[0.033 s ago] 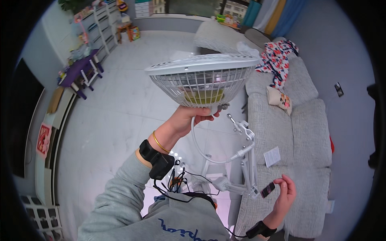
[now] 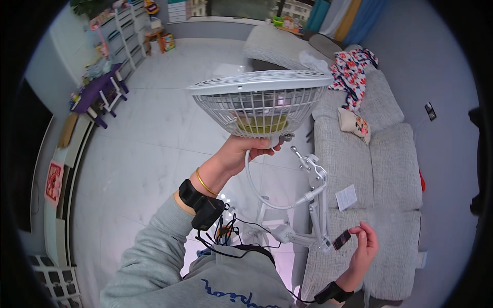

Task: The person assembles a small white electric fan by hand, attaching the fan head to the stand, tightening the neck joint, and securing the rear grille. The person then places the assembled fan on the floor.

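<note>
My left hand (image 2: 241, 154) is closed around the narrow neck beneath a white caged lamp head (image 2: 262, 102), holding it up in front of me. Yellow-green shows through the wire cage. A metal bolt fitting (image 2: 286, 137) sticks out beside my fingers. From the neck, a white cable (image 2: 251, 179) loops down to a white jointed arm (image 2: 318, 205). The arm's upper end is apart from the lamp head. My right hand (image 2: 363, 251) is over the sofa with bent fingers and thumb drawn together; anything between them is too small to make out. Close to its fingertips is a small dark rectangular object (image 2: 341, 239).
A grey sofa (image 2: 393, 169) runs along the right, bearing a paper sheet (image 2: 346, 197), a cushion (image 2: 354, 126) and a patterned cloth (image 2: 352, 74). Black cords (image 2: 231, 231) hang by my waist. A purple table (image 2: 97, 92) and a low cabinet (image 2: 67, 190) stand at left.
The room has shifted slightly up and left in view. Both hands and the lamp head keep nearly the same place and pose.
</note>
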A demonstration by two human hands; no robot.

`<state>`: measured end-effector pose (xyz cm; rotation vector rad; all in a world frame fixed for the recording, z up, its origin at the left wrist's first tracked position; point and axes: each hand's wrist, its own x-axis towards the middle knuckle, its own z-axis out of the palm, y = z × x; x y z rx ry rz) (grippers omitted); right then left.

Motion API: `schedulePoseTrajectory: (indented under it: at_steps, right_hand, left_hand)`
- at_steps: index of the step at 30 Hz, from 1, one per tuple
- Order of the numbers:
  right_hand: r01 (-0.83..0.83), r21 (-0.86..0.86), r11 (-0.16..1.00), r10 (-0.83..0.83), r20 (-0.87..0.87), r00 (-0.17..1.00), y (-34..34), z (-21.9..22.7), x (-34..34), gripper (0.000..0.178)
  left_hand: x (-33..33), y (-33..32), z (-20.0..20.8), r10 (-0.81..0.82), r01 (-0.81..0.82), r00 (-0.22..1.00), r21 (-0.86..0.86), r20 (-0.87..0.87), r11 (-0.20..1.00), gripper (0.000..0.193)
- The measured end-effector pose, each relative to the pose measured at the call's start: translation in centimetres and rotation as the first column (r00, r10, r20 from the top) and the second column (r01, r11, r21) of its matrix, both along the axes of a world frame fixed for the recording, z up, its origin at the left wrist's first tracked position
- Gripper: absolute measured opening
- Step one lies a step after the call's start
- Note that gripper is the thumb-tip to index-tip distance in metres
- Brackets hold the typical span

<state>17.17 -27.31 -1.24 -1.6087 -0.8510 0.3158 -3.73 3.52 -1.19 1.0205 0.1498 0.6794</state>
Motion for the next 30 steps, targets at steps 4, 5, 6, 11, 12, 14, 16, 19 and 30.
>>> schedulePoseTrajectory:
  at_steps: [4, 5, 6, 11, 12, 14, 16, 19, 30]
  right_hand:
    - [-0.006, -0.015, 1.000, 0.006, 0.016, 1.000, 1.5, 1.4, -2.4, 0.021]
    - [-0.003, -0.025, 1.000, 0.003, -0.003, 1.000, 1.9, 1.7, -2.9, 0.021]
    - [-0.014, -0.035, 0.999, 0.014, -0.004, 1.000, 2.2, 1.9, -3.3, 0.021]
    - [-0.063, -0.021, 0.998, 0.063, 0.017, 0.998, 4.7, 3.6, -4.4, 0.020]
    - [-0.075, -0.039, 0.996, 0.077, 0.035, 0.996, 5.3, 4.1, -4.4, 0.020]
    - [-0.105, -0.059, 0.993, 0.110, 0.092, 0.990, 6.4, 4.9, -4.7, 0.019]
    - [-0.147, -0.056, 0.988, 0.152, 0.098, 0.983, 7.7, 5.7, -5.0, 0.019]
    - [-0.215, -0.064, 0.975, 0.223, 0.186, 0.957, 10.0, 6.7, -5.2, 0.021]
    - [-0.381, -0.170, 0.909, 0.416, 0.281, 0.865, 16.3, 8.1, -6.1, 0.026]
  left_hand:
    - [0.1, 0.5, -0.9, -0.072, 0.074, 0.997, -0.127, 0.019, 0.989, 0.048]
    - [0.0, 0.6, -1.0, -0.106, 0.115, 0.992, -0.156, 0.069, 0.981, 0.045]
    - [0.0, 0.6, -1.2, -0.136, 0.156, 0.984, -0.184, 0.118, 0.970, 0.043]
    - [-0.2, 1.2, -1.8, -0.256, 0.309, 0.918, -0.143, 0.302, 0.940, 0.047]
    - [-0.1, 1.5, -1.9, -0.274, 0.327, 0.908, -0.125, 0.317, 0.937, 0.049]
    - [0.0, 1.8, -2.2, -0.307, 0.354, 0.892, -0.091, 0.332, 0.931, 0.052]
    - [0.2, 2.0, -2.5, -0.329, 0.377, 0.883, -0.087, 0.335, 0.922, 0.057]
    - [0.3, 2.1, -2.9, -0.340, 0.384, 0.889, -0.095, 0.308, 0.918, 0.066]
    - [1.6, 2.8, -3.8, -0.270, 0.437, 0.858, -0.345, 0.437, 0.831, 0.075]
